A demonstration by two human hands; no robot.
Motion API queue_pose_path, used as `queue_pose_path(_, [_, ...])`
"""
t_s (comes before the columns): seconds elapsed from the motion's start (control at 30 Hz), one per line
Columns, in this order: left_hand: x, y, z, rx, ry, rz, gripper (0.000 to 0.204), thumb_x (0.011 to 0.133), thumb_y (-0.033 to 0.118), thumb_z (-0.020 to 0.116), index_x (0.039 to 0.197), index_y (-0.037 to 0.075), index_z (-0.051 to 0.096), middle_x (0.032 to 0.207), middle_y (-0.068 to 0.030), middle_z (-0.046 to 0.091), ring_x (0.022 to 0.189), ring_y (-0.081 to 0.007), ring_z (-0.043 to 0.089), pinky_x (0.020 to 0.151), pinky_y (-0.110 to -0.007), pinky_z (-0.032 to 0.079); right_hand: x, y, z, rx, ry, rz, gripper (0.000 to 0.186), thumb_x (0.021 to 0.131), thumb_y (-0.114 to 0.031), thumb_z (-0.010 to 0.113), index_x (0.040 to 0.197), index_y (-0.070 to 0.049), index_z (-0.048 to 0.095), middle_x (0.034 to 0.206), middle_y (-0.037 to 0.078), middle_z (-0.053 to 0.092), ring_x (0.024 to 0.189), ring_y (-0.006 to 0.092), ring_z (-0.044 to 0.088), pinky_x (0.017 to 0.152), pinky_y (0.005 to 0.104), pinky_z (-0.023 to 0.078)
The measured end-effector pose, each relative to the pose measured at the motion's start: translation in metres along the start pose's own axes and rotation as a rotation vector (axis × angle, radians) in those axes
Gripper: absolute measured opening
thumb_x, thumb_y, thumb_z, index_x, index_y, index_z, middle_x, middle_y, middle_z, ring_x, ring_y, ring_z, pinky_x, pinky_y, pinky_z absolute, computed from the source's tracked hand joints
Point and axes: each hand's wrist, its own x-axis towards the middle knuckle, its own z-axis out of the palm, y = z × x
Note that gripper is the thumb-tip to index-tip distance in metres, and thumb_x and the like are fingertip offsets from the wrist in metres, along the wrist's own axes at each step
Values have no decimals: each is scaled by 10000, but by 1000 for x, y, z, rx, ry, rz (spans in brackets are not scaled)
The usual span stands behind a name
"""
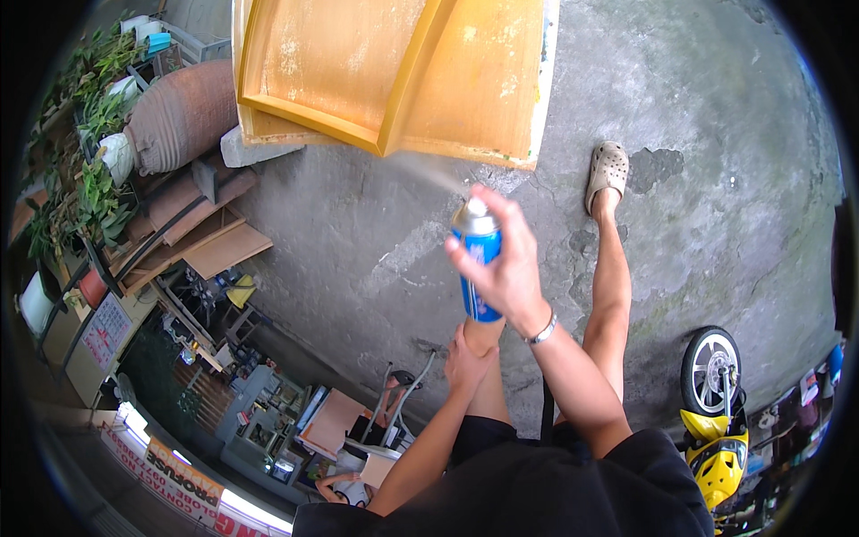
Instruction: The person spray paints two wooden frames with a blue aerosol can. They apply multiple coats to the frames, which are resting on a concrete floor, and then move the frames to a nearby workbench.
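Observation:
My right hand [510, 255] is closed round a blue spray can [481, 277] with a silver top. Its forefinger presses the nozzle, and a pale mist [425, 170] streams from it toward the upper left. Just beyond the mist is a gold-coloured frame [316, 120] with raised edges, resting on a larger yellowish board [483, 80] with white specks and a pale border. My left hand [472, 361] lies over my bent left knee with nothing in it; some of its fingers are hard to make out.
Grey concrete floor [358, 242] lies around me. A large brown jar [186, 116], potted plants [103, 201] and wooden planks [228, 251] line the left. Lower left, a seated person is near a metal-framed chair [394, 403]. A yellow motorcycle [718, 465] stands at the right.

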Motion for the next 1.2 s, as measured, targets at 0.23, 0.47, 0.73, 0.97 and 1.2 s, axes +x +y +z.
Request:
queue_pose_path(0.23, [-3,-3,-6,15,-46,-87,1065,752,525,843,1583,151,292,1392,-248,560,1225,-431,619,1013,-535,517,-1,3,6,-42,21,-64,658,823,-267,854,1390,-114,557,1121,164,646,960,350,686,893,420,552])
queue_pose_path(0.47, [-2,-14,2,-22,2,-30,1054,750,524,845,1574,128,318,1400,-244,561,1233,-425,614,1031,-517,510,120,-5,-52,45,602,-111,629,892,-217,822,1399,-59,485,1058,118,682,874,179,690,767,338,577])
queue_pose_path(0.73, [-2,-17,0,-15,5,-32,1029,769,493,839,1577,140,308,1383,-238,568,1222,-427,619,1021,-520,513,49,11,-11,-18,332,-79,646,861,-261,848,1387,-67,528,1135,165,686,1019,283,710,908,407,562])
queue_pose_path(0.97, [3,-15,1,17,-50,-53,1036,760,495,846,1574,140,311,1357,-243,578,1213,-434,623,1014,-525,517,-53,-5,24,1,-152,36,670,813,-178,860,1396,-64,551,1255,184,656,1169,333,666,1012,430,529])
queue_pose_path(1.2, [0,-13,-1,15,-8,-25,1047,764,497,845,1582,140,298,1377,-247,562,1210,-434,626,1018,-528,518,52,11,-5,-19,296,-121,658,861,-271,847,1396,-68,521,1119,166,689,965,262,708,860,401,573])
